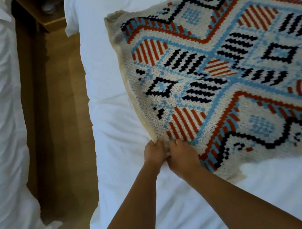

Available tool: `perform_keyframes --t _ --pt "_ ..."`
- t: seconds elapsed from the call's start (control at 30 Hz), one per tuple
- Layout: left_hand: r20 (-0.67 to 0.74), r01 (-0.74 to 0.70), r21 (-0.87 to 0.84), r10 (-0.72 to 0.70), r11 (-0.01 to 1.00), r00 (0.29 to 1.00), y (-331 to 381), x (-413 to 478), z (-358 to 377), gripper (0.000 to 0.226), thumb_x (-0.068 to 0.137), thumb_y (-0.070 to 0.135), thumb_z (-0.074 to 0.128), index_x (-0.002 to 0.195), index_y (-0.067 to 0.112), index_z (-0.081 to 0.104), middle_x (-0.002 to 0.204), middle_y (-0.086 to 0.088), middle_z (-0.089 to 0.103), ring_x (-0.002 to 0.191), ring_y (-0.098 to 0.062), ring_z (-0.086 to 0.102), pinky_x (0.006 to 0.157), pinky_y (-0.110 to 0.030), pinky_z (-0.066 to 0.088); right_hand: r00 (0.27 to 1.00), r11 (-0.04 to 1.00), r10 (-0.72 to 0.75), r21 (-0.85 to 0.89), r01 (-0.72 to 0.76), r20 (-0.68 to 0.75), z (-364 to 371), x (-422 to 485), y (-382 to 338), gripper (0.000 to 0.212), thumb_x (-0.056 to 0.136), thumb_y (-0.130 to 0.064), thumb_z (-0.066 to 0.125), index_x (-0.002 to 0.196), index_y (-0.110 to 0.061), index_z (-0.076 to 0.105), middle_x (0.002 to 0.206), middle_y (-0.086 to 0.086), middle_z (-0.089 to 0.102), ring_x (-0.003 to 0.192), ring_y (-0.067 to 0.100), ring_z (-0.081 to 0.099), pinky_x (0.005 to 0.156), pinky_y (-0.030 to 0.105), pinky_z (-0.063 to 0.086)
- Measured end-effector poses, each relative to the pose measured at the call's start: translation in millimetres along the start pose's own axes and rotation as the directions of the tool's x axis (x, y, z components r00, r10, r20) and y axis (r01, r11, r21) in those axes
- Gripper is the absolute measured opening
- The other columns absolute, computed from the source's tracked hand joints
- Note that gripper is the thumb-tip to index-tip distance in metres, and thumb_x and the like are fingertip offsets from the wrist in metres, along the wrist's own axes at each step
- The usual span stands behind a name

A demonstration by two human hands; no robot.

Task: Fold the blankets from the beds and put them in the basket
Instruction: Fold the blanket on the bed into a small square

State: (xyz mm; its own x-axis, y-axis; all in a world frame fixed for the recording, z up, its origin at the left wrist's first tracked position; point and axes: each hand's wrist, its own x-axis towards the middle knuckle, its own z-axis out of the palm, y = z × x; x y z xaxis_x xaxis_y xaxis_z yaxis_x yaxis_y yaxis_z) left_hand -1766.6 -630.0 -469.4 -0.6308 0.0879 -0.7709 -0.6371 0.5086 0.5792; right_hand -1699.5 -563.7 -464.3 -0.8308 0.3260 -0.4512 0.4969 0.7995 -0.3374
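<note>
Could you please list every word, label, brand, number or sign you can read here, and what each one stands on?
None: no readable text shows anywhere in this view.
The knitted blanket carries only a geometric pattern in orange, light blue and dark navy, no letters.
The white bedding and the wooden nightstand show no print or tag.

Soft even light, cool bluish cast on bedding [121,117]; floor gap [56,122] at left in shadow. Far right of blanket [216,72] blurred, possibly motion. Wide-angle bending at edges.
</note>
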Motion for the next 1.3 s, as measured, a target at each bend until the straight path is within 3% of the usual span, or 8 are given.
perform_keyframes --t 0.2,0.47,0.63,0.73,0.87,1.0,1.13,1.3 --pt "-0.206 0.097 -0.163 -0.130 0.982 0.970 -32 -12 -54 0.025 0.094 0.021 0.048 0.094 -0.001 0.061 0.082 -0.014 0.063 0.075 -0.026 0.059 0.067 -0.033 0.050 0.971 0.930 -0.115 0.366 0.030 0.212 22 -19 -58 0.016 0.085 -0.016 0.046 0.092 -0.008 0.059 0.091 0.012 0.067 0.083 0.026 0.063 0.064 0.028 0.043" --pt "0.118 0.238 -0.296 -0.212 0.925 0.970 -77 -48 -72 0.032 0.088 0.040 0.056 0.103 0.014 0.064 0.099 -0.008 0.069 0.091 -0.021 0.065 0.067 -0.028 0.053 0.932 0.761 -0.066 0.622 -0.184 0.357 42 -50 -51 0.031 0.090 -0.028 0.048 0.119 -0.017 0.049 0.115 0.002 0.052 0.104 0.014 0.052 0.087 0.028 0.048" --pt "0.136 0.175 -0.251 -0.145 0.952 0.980 -92 -64 -53 0.025 0.080 0.033 0.068 0.092 0.012 0.068 0.087 -0.007 0.073 0.078 -0.018 0.070 0.060 -0.026 0.054 0.987 0.862 0.018 0.497 -0.095 0.157 33 -57 -22 0.010 0.089 -0.018 0.049 0.098 -0.017 0.051 0.103 -0.001 0.048 0.093 0.017 0.051 0.077 0.028 0.044" --pt "0.293 0.193 -0.178 -0.135 0.965 0.947 -105 -77 -50 0.023 0.075 0.026 0.072 0.093 0.012 0.067 0.092 -0.009 0.072 0.085 -0.024 0.067 0.074 -0.033 0.056 0.995 0.935 0.022 0.351 -0.056 0.100 35 -71 5 0.013 0.089 -0.013 0.049 0.101 -0.008 0.051 0.107 0.006 0.048 0.095 0.022 0.048 0.074 0.029 0.039" --pt "0.453 0.025 0.148 -0.090 0.989 0.887 -124 -100 -47 0.021 0.072 0.012 0.074 0.092 0.012 0.068 0.088 -0.002 0.069 0.073 -0.008 0.064 0.063 -0.016 0.051 0.998 0.964 -0.015 0.265 0.000 0.056 43 -95 24 0.028 0.088 -0.012 0.048 0.115 -0.003 0.050 0.118 0.011 0.048 0.109 0.025 0.044 0.085 0.032 0.040" --pt "0.278 -0.128 0.541 -0.033 0.831 0.960 -135 -109 -74 0.026 0.083 0.030 0.063 0.094 0.006 0.066 0.089 -0.008 0.063 0.078 -0.021 0.060 0.067 -0.029 0.047 0.981 0.977 -0.145 0.173 0.122 0.128 47 -122 26 0.036 0.091 -0.021 0.045 0.122 -0.003 0.049 0.127 0.011 0.046 0.117 0.026 0.040 0.096 0.035 0.038" --pt "-0.114 0.031 0.728 0.077 0.685 0.990 -149 -119 -97 0.025 0.084 0.035 0.060 0.089 0.010 0.061 0.096 -0.010 0.065 0.087 -0.027 0.058 0.068 -0.030 0.041 0.936 0.953 -0.297 0.119 0.278 0.189 47 -162 30 0.034 0.092 -0.025 0.045 0.117 -0.002 0.051 0.122 0.013 0.048 0.112 0.030 0.043 0.093 0.037 0.037" --pt "-0.292 0.060 0.554 0.127 0.830 0.948 -170 -149 -41 0.041 0.087 0.023 0.051 0.122 0.005 0.041 0.123 -0.019 0.050 0.114 -0.037 0.049 0.090 -0.040 0.042 0.961 0.979 -0.198 0.088 0.184 0.194 34 -219 70 0.040 0.091 -0.024 0.044 0.126 -0.006 0.045 0.133 0.012 0.043 0.119 0.030 0.041 0.098 0.041 0.037"
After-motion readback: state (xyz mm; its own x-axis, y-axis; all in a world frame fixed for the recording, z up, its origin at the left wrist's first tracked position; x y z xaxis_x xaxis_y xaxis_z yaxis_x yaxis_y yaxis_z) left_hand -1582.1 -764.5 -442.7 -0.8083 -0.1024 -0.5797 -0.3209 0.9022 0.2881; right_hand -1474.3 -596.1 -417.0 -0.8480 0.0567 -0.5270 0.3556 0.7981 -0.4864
